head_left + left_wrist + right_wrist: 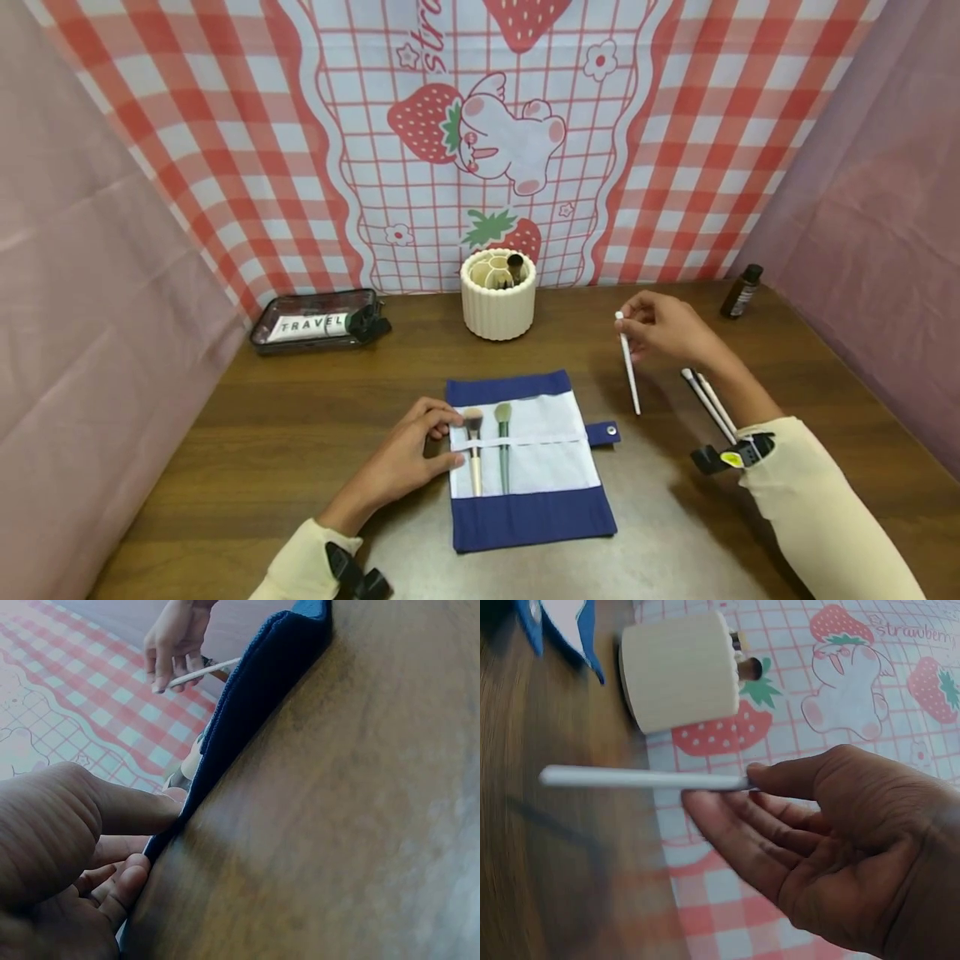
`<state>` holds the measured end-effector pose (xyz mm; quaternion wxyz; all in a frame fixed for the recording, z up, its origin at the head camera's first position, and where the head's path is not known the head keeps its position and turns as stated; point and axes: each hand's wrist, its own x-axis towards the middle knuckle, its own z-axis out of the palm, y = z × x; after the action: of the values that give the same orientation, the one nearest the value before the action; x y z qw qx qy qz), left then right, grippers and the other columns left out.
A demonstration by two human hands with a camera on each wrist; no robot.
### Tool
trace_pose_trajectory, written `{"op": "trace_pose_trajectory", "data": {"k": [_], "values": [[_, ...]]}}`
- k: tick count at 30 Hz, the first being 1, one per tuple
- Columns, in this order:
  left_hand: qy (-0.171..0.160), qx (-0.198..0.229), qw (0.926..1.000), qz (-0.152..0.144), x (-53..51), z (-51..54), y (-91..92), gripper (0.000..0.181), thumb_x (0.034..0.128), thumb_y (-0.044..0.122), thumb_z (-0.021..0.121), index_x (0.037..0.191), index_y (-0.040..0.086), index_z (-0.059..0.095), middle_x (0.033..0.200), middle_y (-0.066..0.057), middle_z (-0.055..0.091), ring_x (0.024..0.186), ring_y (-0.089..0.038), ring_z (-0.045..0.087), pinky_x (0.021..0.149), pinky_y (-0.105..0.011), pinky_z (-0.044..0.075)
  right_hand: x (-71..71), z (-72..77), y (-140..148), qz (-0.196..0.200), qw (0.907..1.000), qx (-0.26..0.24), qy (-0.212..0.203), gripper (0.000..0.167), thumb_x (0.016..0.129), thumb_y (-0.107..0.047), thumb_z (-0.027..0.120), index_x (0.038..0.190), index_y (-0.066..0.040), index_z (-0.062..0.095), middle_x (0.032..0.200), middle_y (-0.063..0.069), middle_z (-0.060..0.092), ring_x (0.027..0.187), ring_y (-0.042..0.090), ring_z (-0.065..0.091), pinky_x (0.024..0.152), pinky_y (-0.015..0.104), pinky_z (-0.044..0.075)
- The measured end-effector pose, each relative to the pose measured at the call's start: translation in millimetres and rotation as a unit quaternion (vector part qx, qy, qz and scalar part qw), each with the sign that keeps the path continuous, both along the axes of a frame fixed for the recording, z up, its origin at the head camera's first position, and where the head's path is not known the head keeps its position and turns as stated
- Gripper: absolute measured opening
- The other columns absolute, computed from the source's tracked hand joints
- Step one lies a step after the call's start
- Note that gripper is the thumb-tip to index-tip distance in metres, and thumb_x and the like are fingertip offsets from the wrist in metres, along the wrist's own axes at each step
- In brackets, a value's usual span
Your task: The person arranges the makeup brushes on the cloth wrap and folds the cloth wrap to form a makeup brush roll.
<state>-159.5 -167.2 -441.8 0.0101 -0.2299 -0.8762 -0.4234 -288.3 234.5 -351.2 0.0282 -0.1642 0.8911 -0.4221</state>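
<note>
A blue and white fabric brush roll (534, 521) lies unfolded on the table, its snap strap (602, 433) pointing right. Under its white band sit a makeup brush with a pale handle (476, 471) and a green makeup brush (504, 458). My left hand (401, 454) pinches the roll's left edge between thumb and fingers; the left wrist view shows that edge (247, 705) lifted a little. Above the table to the right, my right hand (671, 329) pinches a slim white makeup brush (630, 375) near its upper end. The fingers partly hide that end.
More slim brushes (708, 404) lie beneath my right forearm. A cream ribbed holder (498, 312) with a dark brush in it stands at the back. A clear TRAVEL pouch (318, 325) lies back left, a small dark bottle (741, 292) back right. Cloth hangs behind the table.
</note>
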Motion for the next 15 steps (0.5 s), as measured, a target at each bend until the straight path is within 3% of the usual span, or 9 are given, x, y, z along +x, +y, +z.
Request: {"op": "trace_pose_trajectory", "data": {"k": [7,15], "values": [[-0.002,0.003,1.0000,0.003,1.0,1.1,-0.8,0.040,0.0845,0.014,0.083,0.120,0.008,0.065,0.128,-0.004,0.051,0.103,-0.017,0.055,0.092,-0.035,0.048,-10.6,-5.7,-30.9,0.015,0.9946,-0.097,-0.034,0.028,0.098,-0.013,0.066,0.114,0.005,0.052,0.098,0.028,0.066,0.071,0.031,0.071,0.069,0.056,0.057],[-0.004,0.000,1.0000,0.003,1.7,3.3,-0.2,0.040,0.0845,0.013,0.083,0.120,0.007,0.065,0.128,-0.005,0.051,0.103,-0.018,0.055,0.092,-0.034,0.048,-13.4,-14.6,-68.9,0.027,0.9848,-0.159,-0.065,0.029,0.098,-0.008,0.065,0.117,0.008,0.051,0.103,0.035,0.063,0.071,0.031,0.071,0.069,0.054,0.058]]}}
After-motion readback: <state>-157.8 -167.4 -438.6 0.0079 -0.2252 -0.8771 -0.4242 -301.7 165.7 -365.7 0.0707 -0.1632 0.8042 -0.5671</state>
